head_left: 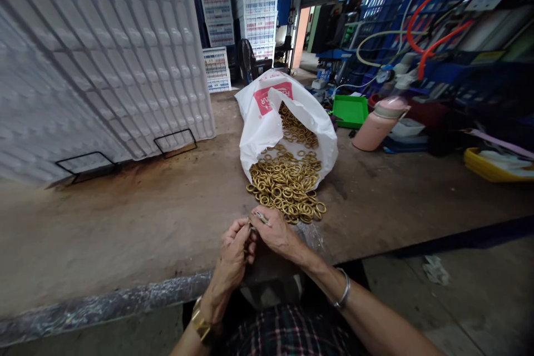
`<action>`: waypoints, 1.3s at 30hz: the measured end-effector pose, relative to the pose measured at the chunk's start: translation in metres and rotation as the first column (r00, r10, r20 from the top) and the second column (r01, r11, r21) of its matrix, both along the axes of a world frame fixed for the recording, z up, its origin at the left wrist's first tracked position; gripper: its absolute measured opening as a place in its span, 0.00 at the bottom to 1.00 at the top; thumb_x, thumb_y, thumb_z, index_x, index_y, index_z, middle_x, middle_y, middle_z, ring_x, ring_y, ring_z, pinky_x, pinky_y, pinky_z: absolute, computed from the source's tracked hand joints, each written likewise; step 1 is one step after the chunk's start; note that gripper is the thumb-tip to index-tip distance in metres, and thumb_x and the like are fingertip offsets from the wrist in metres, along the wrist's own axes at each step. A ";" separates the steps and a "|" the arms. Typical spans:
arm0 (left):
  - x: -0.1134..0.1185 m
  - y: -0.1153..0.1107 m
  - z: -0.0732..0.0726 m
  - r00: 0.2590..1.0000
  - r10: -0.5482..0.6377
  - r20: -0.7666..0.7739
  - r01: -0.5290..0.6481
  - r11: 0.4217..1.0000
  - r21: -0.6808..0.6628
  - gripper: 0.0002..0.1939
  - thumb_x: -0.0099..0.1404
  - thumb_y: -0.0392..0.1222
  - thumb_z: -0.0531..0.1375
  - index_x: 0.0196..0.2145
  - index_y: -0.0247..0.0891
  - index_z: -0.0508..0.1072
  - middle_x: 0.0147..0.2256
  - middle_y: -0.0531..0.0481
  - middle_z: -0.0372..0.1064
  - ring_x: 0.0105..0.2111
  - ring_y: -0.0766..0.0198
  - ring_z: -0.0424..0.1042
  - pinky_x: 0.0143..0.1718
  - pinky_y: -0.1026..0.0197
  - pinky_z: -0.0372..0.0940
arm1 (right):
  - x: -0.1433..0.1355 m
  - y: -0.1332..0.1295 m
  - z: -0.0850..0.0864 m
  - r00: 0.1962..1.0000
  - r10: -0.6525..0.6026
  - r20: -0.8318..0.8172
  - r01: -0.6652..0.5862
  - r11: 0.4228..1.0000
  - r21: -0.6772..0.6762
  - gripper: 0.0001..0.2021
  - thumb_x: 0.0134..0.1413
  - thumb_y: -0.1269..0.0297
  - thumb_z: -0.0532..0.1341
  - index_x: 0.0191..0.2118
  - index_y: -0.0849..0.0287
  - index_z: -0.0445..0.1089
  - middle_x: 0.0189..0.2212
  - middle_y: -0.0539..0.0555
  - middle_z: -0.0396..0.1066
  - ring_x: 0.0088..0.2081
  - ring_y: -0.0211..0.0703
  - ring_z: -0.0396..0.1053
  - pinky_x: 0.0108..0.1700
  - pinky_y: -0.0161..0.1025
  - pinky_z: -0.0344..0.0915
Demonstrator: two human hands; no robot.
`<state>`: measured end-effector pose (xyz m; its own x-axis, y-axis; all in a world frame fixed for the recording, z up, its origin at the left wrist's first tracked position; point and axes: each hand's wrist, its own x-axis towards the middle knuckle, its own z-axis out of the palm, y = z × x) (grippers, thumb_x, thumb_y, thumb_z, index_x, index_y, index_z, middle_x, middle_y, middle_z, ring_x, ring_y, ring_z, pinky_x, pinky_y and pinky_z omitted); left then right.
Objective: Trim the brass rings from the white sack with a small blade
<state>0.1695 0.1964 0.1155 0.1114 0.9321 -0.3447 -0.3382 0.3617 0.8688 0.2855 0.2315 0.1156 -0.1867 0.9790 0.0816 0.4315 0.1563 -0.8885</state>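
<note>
Close to the table's front edge my two hands meet, fingertips together. Pinched in my right hand (pixel 274 232) is a small silver metal tool (pixel 262 218); its exact kind is unclear. My left hand (pixel 236 250) is closed, with a bit of brass colour between its fingers that looks like one of the rings, mostly hidden. Just beyond my hands lies a heap of brass rings (pixel 287 183), spilling from the mouth of a white plastic sack (pixel 261 136) with red print. More rings lie inside the sack.
Tall stacked translucent plastic trays (pixel 137 55) stand at left, by two black wire stands (pixel 175 142). On the right are a pink bottle (pixel 377 125), a green tray (pixel 350 111), a yellow tray (pixel 496 167) and an orange hose (pixel 411 22). White crates (pixel 259 16) stack behind.
</note>
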 end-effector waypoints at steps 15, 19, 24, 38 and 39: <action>-0.003 -0.002 -0.010 0.992 0.058 -0.109 -0.045 0.992 0.121 0.16 0.56 0.53 0.58 0.29 0.36 0.63 0.19 0.58 0.58 0.15 0.74 0.53 0.13 0.72 0.51 | 0.009 -0.009 -0.008 0.909 0.070 0.411 -0.117 0.989 0.091 0.09 0.48 0.74 0.52 0.34 0.59 0.66 0.26 0.51 0.68 0.28 0.37 0.63 0.30 0.33 0.50; -0.003 -0.002 -0.011 0.975 0.065 -0.214 -0.034 0.989 0.144 0.17 0.57 0.55 0.56 0.29 0.36 0.63 0.16 0.59 0.56 0.15 0.74 0.53 0.13 0.72 0.51 | 0.009 -0.013 -0.009 0.809 0.106 0.578 -0.183 0.980 0.077 0.11 0.46 0.75 0.52 0.35 0.59 0.65 0.27 0.52 0.69 0.28 0.38 0.63 0.29 0.35 0.47; -0.002 -0.004 -0.008 0.948 0.106 -0.300 -0.051 0.982 0.183 0.19 0.55 0.56 0.56 0.27 0.36 0.63 0.15 0.59 0.55 0.14 0.73 0.53 0.13 0.71 0.52 | 0.007 -0.014 -0.005 0.748 0.147 0.647 -0.217 0.976 0.030 0.11 0.47 0.74 0.51 0.38 0.59 0.63 0.28 0.52 0.69 0.29 0.39 0.65 0.29 0.36 0.46; -0.024 -0.022 -0.008 0.971 0.137 0.195 -0.130 0.990 -0.051 0.17 0.54 0.51 0.62 0.28 0.36 0.63 0.25 0.54 0.63 0.18 0.73 0.59 0.12 0.73 0.52 | 0.003 -0.009 -0.019 0.702 -0.046 0.711 0.024 0.999 0.041 0.09 0.53 0.71 0.51 0.41 0.60 0.60 0.31 0.55 0.70 0.32 0.43 0.68 0.30 0.36 0.51; -0.025 -0.021 -0.009 0.964 0.148 0.220 -0.137 0.988 -0.067 0.17 0.54 0.51 0.62 0.28 0.35 0.63 0.26 0.52 0.64 0.19 0.73 0.60 0.13 0.73 0.52 | 0.001 -0.009 -0.018 0.695 -0.048 0.718 0.030 0.999 0.038 0.09 0.54 0.69 0.52 0.42 0.60 0.60 0.31 0.55 0.70 0.32 0.44 0.68 0.31 0.36 0.52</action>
<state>0.1441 0.1751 0.1065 0.0587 0.9258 -0.3735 -0.5734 0.3375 0.7465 0.2862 0.2228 0.0976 -0.1594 0.9864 -0.0405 0.9429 0.1400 -0.3022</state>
